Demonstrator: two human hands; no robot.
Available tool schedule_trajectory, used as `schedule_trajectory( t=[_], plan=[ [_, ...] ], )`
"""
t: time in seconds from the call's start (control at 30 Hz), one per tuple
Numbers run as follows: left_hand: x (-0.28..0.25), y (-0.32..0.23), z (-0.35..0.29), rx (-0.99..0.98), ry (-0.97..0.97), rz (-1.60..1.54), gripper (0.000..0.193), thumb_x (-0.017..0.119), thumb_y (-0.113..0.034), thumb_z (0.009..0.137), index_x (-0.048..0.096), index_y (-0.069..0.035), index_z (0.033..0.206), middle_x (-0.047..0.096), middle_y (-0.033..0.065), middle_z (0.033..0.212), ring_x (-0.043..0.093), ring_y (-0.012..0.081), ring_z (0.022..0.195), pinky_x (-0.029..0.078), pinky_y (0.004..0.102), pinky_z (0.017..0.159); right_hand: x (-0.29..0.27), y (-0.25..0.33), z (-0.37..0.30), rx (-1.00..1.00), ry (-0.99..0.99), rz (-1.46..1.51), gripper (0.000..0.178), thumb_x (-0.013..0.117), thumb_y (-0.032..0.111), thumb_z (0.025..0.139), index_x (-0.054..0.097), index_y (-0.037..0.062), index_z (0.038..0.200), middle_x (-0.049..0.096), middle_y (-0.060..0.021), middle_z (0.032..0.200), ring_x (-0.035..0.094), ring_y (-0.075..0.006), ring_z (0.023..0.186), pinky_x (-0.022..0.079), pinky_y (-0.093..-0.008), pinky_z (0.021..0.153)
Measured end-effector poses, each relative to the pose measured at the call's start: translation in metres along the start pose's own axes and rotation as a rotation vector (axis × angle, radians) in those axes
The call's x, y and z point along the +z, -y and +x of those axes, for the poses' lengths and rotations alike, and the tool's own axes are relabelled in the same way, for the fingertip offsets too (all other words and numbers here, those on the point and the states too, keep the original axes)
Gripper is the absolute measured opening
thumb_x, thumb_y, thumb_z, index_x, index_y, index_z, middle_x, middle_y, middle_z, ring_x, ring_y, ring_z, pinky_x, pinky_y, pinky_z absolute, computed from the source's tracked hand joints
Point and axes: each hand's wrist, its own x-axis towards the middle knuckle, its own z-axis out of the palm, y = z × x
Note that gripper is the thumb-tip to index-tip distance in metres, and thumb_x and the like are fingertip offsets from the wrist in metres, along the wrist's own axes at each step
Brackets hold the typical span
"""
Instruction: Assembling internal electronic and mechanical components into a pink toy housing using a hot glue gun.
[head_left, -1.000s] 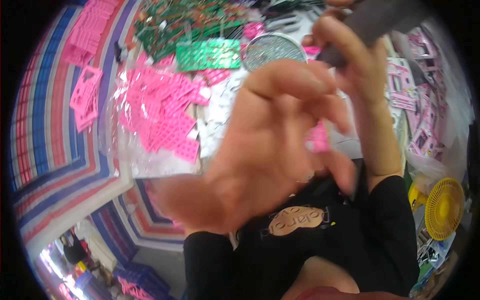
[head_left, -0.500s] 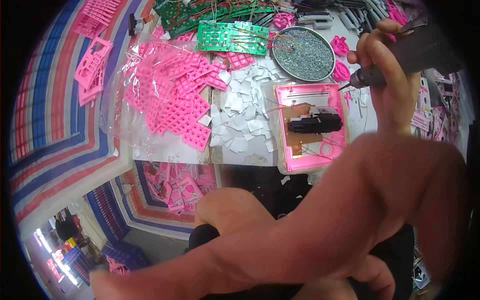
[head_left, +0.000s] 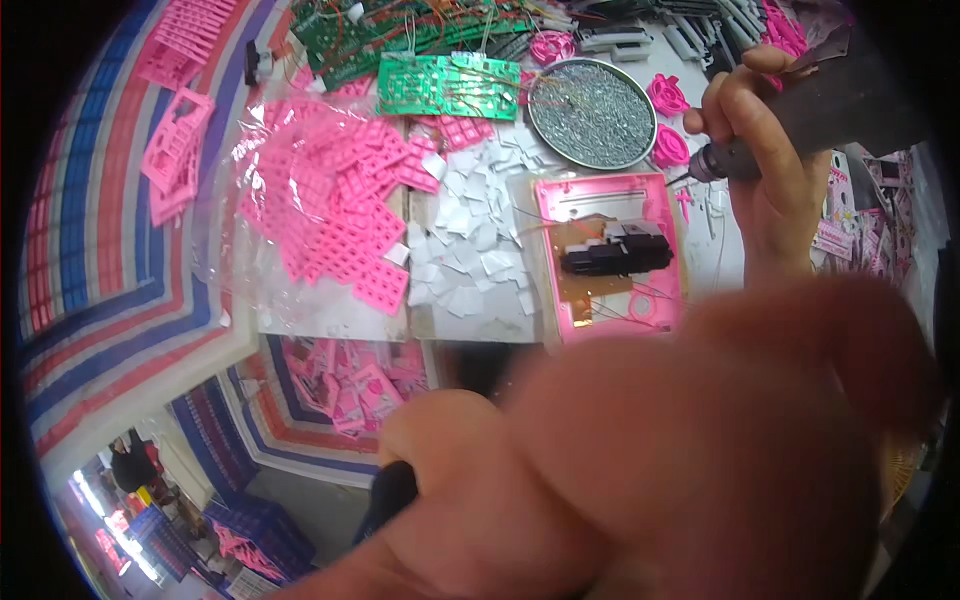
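My right hand is wrapped round a dark electric screwdriver at the upper right. Its thin bit points left, just off the upper right corner of an open pink plastic casing. A black mechanism lies inside this casing, beside a brown circuit board and thin wires. Large and blurred, my left hand fills the lower middle, close to the camera. It covers the casing's lower edge, and its fingers are too smeared to read.
A round dish of small screws stands behind the casing. Green circuit boards with wires lie at the back. White paper squares and pink keypad pieces in clear plastic spread to the left. Pink parts fill a container below the table.
My left hand has shifted left and lower in view, coming over the casing's bottom edge. My right hand keeps its hold on the screwdriver; the tabletop scene has slid slightly left.
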Motion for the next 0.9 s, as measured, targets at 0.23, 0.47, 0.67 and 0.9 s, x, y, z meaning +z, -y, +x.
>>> schedule_trajectory(
  t=[0.23,0.47,0.67,0.9],
  plan=[
    [0.010,0.062,-0.051,-0.283,0.211,0.601,0.063,0.090,-0.028,0.066,0.060,-0.009,0.117,0.060,0.0055,0.119,0.057,0.0283,0.107,0.034,0.0459,0.094,0.003,0.010,-0.019,0.001,0.118,0.158,0.037,0.056,0.017,0.100,0.045,0.0107,0.136,0.043,-0.0007,0.072,0.044,-0.0136,0.060,0.047,-0.0348,0.064],
    [0.026,0.097,-0.077,-0.270,0.200,0.767,0.042,0.083,-0.029,0.075,0.066,-0.013,0.110,0.067,-0.0017,0.104,0.060,0.0205,0.100,0.029,0.0441,0.091,0.026,-0.001,-0.039,-0.055,0.314,0.047,0.037,0.073,0.027,0.096,0.043,0.0133,0.112,0.050,-0.0012,0.066,0.050,-0.0145,0.056,0.049,-0.0316,0.055],
    [0.024,0.096,-0.077,-0.236,0.226,0.753,0.045,0.082,-0.032,0.075,0.063,-0.011,0.110,0.066,-0.0017,0.102,0.059,0.0191,0.093,0.030,0.0450,0.089,0.028,-0.009,-0.043,-0.022,0.359,0.109,0.036,0.074,0.022,0.095,0.043,0.0127,0.110,0.053,-0.0026,0.068,0.052,-0.0157,0.058,0.051,-0.0326,0.056],
    [0.025,0.099,-0.081,-0.231,0.213,0.739,0.044,0.081,-0.033,0.077,0.061,-0.011,0.110,0.064,-0.0010,0.102,0.058,0.0187,0.094,0.030,0.0458,0.090,0.030,-0.012,-0.045,0.016,0.383,0.090,0.034,0.073,0.020,0.095,0.043,0.0129,0.109,0.054,-0.0034,0.068,0.052,-0.0161,0.058,0.051,-0.0342,0.057]
  ],
)
